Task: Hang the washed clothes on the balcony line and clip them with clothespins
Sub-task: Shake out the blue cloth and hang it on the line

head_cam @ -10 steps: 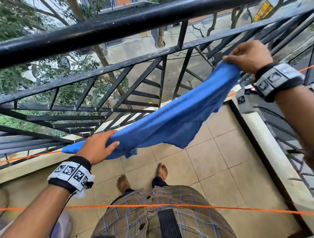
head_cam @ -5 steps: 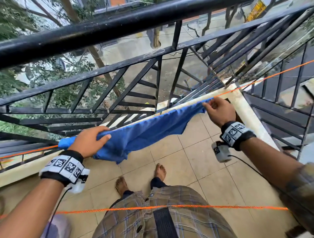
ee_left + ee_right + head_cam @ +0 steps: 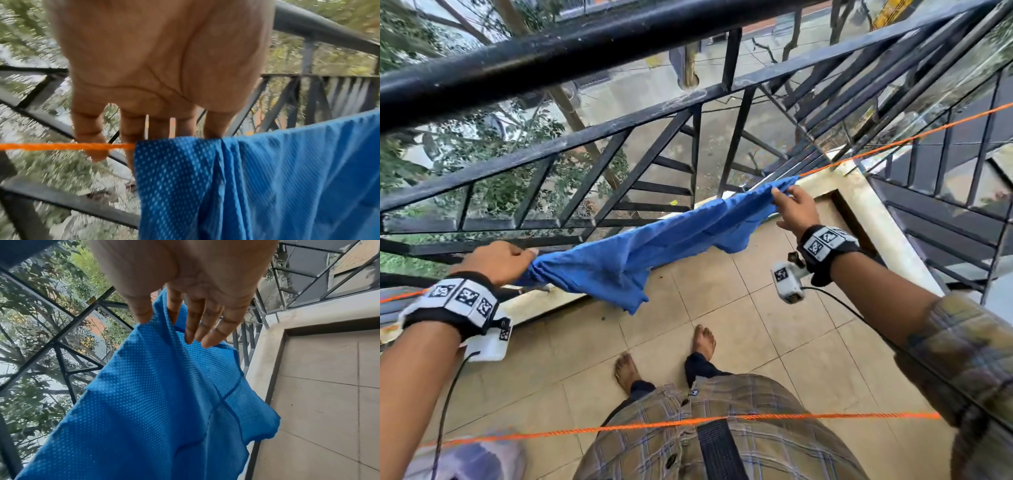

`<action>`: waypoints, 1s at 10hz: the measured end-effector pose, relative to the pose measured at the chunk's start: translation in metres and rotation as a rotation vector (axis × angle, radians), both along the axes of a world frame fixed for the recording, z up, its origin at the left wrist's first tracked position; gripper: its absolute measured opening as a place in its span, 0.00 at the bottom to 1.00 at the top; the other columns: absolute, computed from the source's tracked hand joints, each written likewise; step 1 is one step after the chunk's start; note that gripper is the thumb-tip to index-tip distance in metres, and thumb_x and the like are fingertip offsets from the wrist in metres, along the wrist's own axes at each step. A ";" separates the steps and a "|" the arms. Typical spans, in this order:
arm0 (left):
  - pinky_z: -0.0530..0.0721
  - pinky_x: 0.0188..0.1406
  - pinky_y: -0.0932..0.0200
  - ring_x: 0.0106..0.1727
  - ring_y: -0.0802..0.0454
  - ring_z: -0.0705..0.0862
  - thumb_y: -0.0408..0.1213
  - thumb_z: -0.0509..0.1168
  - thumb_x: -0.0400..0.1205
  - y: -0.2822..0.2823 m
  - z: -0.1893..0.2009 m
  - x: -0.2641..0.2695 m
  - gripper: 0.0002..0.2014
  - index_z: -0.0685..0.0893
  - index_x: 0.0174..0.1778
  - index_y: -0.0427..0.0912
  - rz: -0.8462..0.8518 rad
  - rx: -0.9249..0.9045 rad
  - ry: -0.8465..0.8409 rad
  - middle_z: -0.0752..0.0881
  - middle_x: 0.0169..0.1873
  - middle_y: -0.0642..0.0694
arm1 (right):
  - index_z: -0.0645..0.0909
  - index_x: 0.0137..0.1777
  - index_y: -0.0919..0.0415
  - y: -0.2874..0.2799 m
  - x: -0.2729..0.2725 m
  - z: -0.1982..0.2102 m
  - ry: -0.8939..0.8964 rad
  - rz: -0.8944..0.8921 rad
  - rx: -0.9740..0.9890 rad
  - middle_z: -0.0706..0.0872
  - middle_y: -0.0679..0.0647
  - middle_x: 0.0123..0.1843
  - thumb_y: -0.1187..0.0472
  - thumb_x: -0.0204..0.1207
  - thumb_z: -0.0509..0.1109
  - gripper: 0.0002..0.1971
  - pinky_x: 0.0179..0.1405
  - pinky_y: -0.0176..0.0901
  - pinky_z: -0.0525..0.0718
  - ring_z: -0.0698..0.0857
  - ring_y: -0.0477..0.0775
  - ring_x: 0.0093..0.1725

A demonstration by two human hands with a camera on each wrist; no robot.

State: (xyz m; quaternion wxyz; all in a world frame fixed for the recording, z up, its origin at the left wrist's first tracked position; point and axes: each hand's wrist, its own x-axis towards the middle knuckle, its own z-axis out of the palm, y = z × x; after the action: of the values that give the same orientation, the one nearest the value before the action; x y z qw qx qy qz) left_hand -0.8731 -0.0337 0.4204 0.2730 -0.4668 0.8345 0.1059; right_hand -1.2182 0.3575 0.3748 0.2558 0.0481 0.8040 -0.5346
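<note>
Hanging over the line (image 3: pixel 900 140) by the railing (image 3: pixel 619 126), blue cloth (image 3: pixel 654 246), stretched between both hands. Left hand (image 3: pixel 496 260) gripping the cloth's left end, thumb and fingers closed round the bunched fabric; from the left wrist view, fingers (image 3: pixel 131 129) going down behind the cloth (image 3: pixel 267 178) right where the orange line (image 3: pixel 61 147) disappears under it. Little finger hooked over the bare line just beside the fabric edge. Right hand (image 3: pixel 796 209) pinching the cloth's right end, high, at the point where the line comes out of the fabric; from the right wrist view, thumb and forefinger nipping the top edge of the cloth (image 3: pixel 154 394), the other fingers (image 3: pixel 207 324) straighter and spread loosely over it. Right hand (image 3: pixel 195 272) otherwise holding nothing else. Draping down on the near side, a loose fold of cloth hanging low toward the tiled floor (image 3: pixel 756 325). Running across nearer the body, a second orange line (image 3: pixel 825 417), bare. Bare feet (image 3: pixel 702 341) on the tiles below.
</note>
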 end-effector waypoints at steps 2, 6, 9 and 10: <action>0.80 0.59 0.47 0.56 0.33 0.86 0.36 0.65 0.81 0.002 -0.014 0.006 0.08 0.88 0.39 0.41 0.168 0.094 0.246 0.90 0.52 0.32 | 0.76 0.34 0.56 0.002 -0.006 0.009 0.079 -0.178 -0.196 0.77 0.52 0.34 0.64 0.79 0.63 0.11 0.33 0.39 0.81 0.77 0.46 0.35; 0.77 0.47 0.57 0.41 0.62 0.77 0.53 0.55 0.80 -0.023 0.002 0.095 0.09 0.81 0.43 0.61 0.628 0.010 0.923 0.79 0.41 0.58 | 0.74 0.29 0.52 0.064 -0.104 0.065 0.434 -0.126 0.104 0.78 0.35 0.18 0.60 0.73 0.75 0.15 0.31 0.27 0.69 0.72 0.30 0.21; 0.79 0.42 0.73 0.35 0.71 0.81 0.30 0.68 0.84 0.031 0.022 0.108 0.10 0.81 0.42 0.52 0.349 -0.040 1.052 0.85 0.36 0.59 | 0.79 0.30 0.50 0.046 -0.136 0.097 0.551 0.130 0.467 0.79 0.24 0.23 0.60 0.66 0.75 0.08 0.26 0.23 0.74 0.79 0.31 0.25; 0.77 0.37 0.80 0.33 0.67 0.82 0.24 0.71 0.80 0.038 0.019 0.111 0.12 0.81 0.44 0.48 0.325 0.013 0.920 0.86 0.37 0.44 | 0.81 0.31 0.51 0.041 -0.142 0.095 0.509 0.162 0.522 0.82 0.33 0.22 0.56 0.64 0.72 0.03 0.29 0.17 0.74 0.80 0.31 0.26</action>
State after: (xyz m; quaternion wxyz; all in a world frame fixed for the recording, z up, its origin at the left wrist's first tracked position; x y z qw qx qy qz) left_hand -0.7621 0.0044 0.4392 -0.1411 -0.4940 0.7842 0.3479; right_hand -1.3603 0.3985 0.4694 0.0683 -0.0866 0.9523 -0.2846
